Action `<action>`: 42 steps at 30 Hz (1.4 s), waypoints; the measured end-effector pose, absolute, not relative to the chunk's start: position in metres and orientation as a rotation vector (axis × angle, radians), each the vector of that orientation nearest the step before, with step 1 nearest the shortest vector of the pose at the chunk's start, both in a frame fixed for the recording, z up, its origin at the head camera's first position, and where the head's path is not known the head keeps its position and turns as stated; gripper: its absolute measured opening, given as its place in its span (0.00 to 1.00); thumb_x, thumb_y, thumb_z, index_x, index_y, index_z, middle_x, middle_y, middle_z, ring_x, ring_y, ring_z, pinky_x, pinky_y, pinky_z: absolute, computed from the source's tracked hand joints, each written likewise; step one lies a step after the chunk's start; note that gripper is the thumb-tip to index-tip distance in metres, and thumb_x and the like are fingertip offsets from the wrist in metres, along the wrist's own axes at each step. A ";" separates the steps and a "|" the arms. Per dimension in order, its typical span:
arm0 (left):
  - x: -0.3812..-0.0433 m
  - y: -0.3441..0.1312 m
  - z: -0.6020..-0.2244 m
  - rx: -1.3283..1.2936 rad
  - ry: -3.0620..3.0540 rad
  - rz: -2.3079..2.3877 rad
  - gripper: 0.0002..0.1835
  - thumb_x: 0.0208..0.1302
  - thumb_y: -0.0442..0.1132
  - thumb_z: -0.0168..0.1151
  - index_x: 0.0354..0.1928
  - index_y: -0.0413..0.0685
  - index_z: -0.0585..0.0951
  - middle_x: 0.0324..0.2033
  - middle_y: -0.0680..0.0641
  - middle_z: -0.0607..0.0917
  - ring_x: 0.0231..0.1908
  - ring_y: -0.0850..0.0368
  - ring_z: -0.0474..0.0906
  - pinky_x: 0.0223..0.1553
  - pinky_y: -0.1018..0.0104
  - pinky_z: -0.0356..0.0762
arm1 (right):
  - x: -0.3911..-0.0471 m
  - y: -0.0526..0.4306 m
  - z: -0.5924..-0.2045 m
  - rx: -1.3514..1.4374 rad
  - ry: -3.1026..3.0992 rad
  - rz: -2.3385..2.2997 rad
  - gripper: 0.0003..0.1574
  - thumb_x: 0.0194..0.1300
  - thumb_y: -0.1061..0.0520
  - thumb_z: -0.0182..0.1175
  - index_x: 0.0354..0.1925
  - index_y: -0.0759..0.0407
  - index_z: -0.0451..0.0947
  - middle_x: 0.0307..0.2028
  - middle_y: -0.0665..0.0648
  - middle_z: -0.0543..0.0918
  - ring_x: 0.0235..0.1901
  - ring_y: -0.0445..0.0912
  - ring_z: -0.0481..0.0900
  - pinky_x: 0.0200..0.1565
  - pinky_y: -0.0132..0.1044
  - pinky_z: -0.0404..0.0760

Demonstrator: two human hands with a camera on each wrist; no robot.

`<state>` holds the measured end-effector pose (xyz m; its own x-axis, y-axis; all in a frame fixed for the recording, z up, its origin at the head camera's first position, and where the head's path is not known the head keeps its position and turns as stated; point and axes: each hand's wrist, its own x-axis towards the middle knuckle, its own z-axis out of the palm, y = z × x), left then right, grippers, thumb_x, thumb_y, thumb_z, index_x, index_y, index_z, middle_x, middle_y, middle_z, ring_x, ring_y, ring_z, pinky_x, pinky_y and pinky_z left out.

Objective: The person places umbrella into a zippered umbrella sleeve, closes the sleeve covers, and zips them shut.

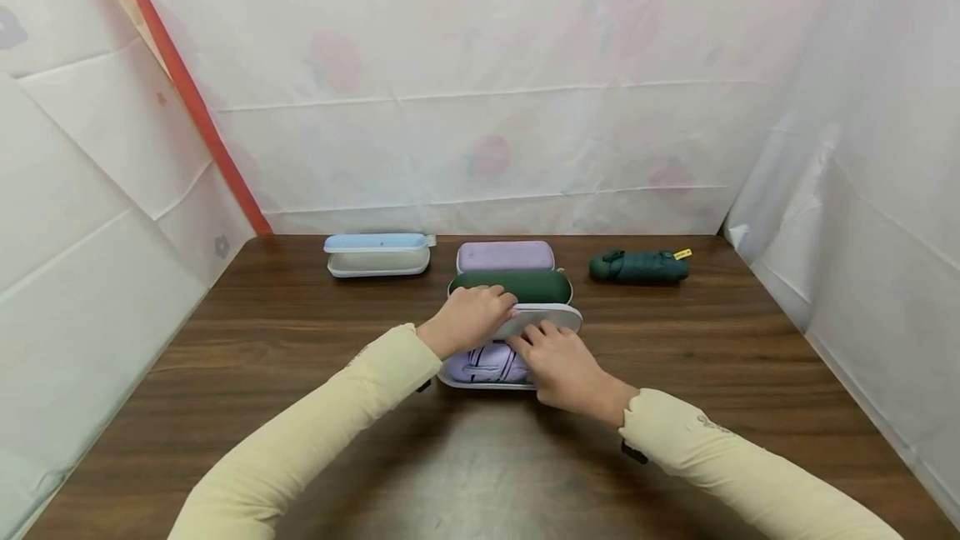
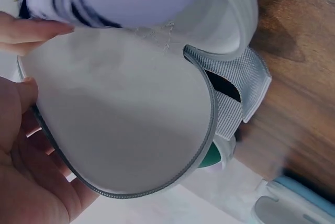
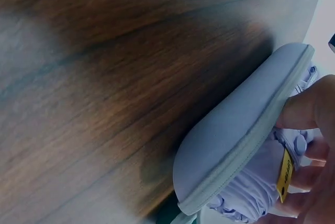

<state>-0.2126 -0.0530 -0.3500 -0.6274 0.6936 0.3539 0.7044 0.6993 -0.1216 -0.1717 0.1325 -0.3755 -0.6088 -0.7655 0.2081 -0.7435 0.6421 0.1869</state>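
An opened zip case (image 1: 480, 386) stands near the middle of the table, its pale grey lid (image 2: 125, 119) raised on the far side. Inside lies a folded lilac umbrella (image 1: 491, 365) with dark stripes and a yellow tag (image 3: 284, 176). My left hand (image 1: 468, 317) grips the lid's left edge, thumb on the inner face and fingers behind. Over the umbrella's right end, my right hand (image 1: 558, 367) has its fingers curled round the lilac fabric, with the thumb at the case's rim. That hand hides part of the umbrella.
Just behind the raised lid is a dark green case (image 1: 517, 283), with a lilac case (image 1: 506, 255) beyond it. A light blue case (image 1: 378, 261) stands partly open at the back left. A dark green folded umbrella (image 1: 645, 267) lies at the back right.
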 end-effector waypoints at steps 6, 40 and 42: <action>-0.207 -0.055 -0.344 -1.131 -2.511 -0.053 0.13 0.71 0.46 0.54 0.41 0.45 0.82 0.31 0.48 0.81 0.29 0.54 0.80 0.26 0.60 0.78 | -0.174 0.134 -0.372 1.269 -2.592 -0.146 0.31 0.51 0.53 0.71 0.53 0.58 0.77 0.43 0.57 0.79 0.40 0.52 0.77 0.36 0.44 0.79; -0.208 -0.091 -0.344 -1.261 -3.142 -0.982 0.29 0.61 0.52 0.64 0.63 0.53 0.71 0.52 0.53 0.76 0.49 0.60 0.72 0.52 0.61 0.68 | -0.180 0.210 -0.364 1.669 -2.108 0.205 0.18 0.69 0.57 0.54 0.55 0.61 0.75 0.50 0.57 0.77 0.50 0.47 0.76 0.50 0.43 0.75; -0.205 -0.090 -0.345 -1.251 -3.134 -0.927 0.30 0.61 0.53 0.64 0.64 0.54 0.70 0.53 0.55 0.75 0.49 0.61 0.72 0.52 0.61 0.68 | -0.183 0.210 -0.362 1.595 -2.224 0.344 0.20 0.67 0.56 0.58 0.56 0.59 0.74 0.52 0.55 0.75 0.51 0.46 0.74 0.51 0.44 0.74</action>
<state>-0.2051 -0.0904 -0.3451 -0.6891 0.7129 -0.1303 0.5272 0.6165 0.5848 -0.1834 0.2098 -0.3623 -0.2830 -0.8521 0.4403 -0.9453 0.3253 0.0221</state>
